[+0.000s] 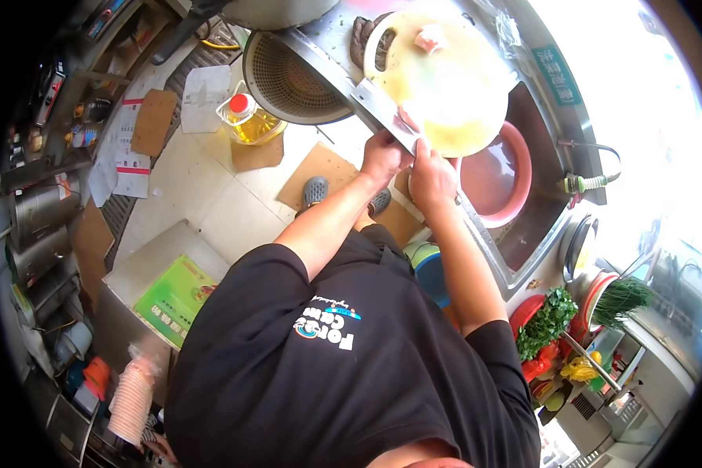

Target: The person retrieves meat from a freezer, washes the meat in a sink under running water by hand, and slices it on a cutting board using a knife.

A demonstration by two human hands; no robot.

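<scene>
A cleaver [376, 105] lies slantwise at the near left edge of a round pale cutting board [472, 86], its broad blade pointing up and left. My right hand [433, 178] is closed at the blade's lower end, where the handle is hidden. Beside it, my left hand [384, 160] has its fingers curled in against the near side of the blade; what they grip is hidden. A pinkish piece of meat [407, 118] shows next to the blade. Another small piece of meat [430, 39] sits farther back on the board.
Right of the board, a pink basin [515, 168] of water stands in the metal sink [534, 113]. On the left are a colander [292, 78] and an oil jug [249, 121] on the floor. Leafy greens [546, 321] stand at lower right, a green box [175, 298] at lower left.
</scene>
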